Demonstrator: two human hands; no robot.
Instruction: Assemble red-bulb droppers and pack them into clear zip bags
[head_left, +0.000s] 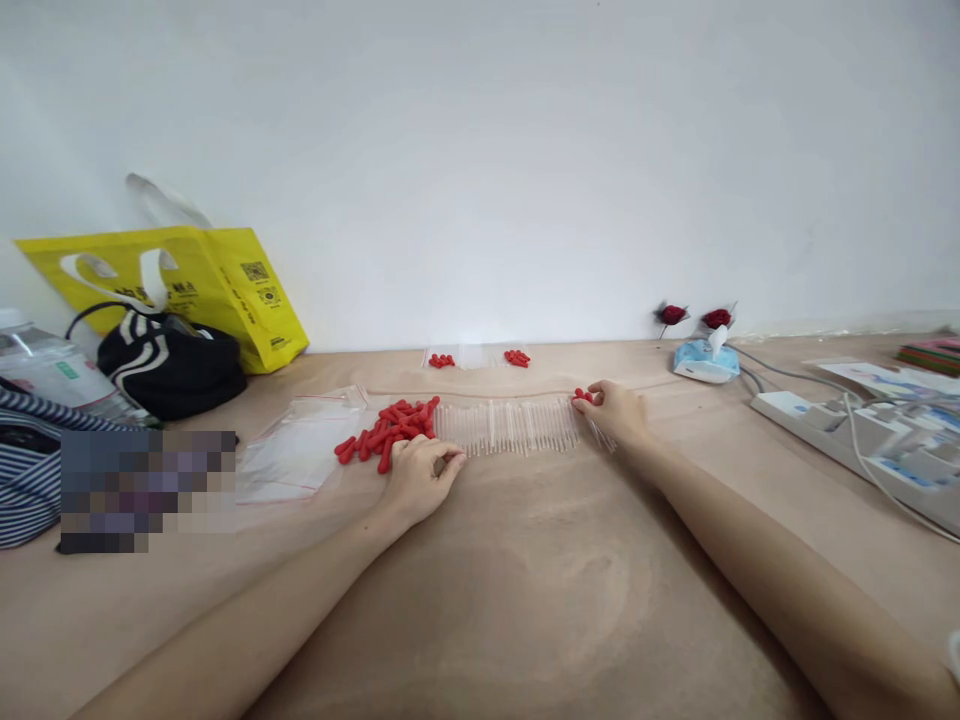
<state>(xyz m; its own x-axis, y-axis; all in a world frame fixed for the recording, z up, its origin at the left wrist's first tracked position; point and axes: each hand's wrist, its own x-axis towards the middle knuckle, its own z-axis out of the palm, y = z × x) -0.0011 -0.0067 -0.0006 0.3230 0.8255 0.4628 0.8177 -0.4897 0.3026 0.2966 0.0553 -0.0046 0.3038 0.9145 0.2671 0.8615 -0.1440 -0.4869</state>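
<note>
A row of thin clear tubes (506,427) lies side by side on the table, their narrow tips toward me. Left of it is a pile of red rubber bulbs (390,428). My left hand (421,475) rests at the near edge of this pile, fingers curved and thumb apart, reaching to the row's lower left end. At the row's right end, my right hand (616,412) pinches by thumb and fingers a few red-topped pieces (581,397). Several loose tubes (603,437) slant below those fingers. My fingers hide part of what the right hand holds.
Clear zip bags (296,450) lie left of the pile. Against the wall is another bag (472,355) with red bulbs. A yellow bag (225,290), black pouch (169,360) and bottle (60,370) stand left. Tissues (705,362), roses (716,319) and a power strip (862,450) are right.
</note>
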